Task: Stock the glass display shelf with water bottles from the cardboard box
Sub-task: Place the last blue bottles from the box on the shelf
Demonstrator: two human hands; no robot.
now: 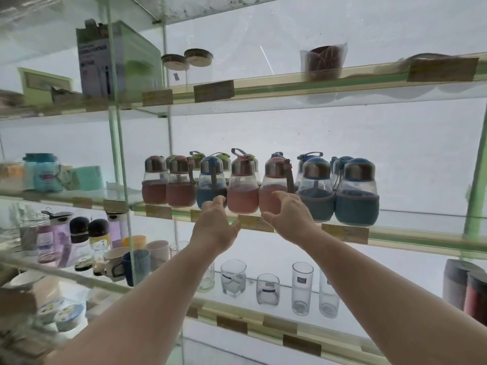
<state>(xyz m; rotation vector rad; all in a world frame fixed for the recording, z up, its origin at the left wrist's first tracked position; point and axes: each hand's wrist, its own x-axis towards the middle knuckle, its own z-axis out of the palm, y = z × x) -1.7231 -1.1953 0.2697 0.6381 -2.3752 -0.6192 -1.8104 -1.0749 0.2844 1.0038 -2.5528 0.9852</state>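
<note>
**Both hands at the front row, middle shelf**

Left hand (214, 227) and right hand (288, 214) reach up to the glass shelf (421, 234). Fingers on both are loosely spread and grip nothing; they flank two pink bottles (242, 185) at the front edge, right fingertips on or just off the nearer one, can't tell which. Looks like squaring up the row so it sits flush with the lip. Blue bottles (357, 192) close the row on the right, more bottles stand behind. Open shelf remains right of the blue pair. Front edge is tight: any pull risks tipping one off. Cardboard box not in view.
</note>
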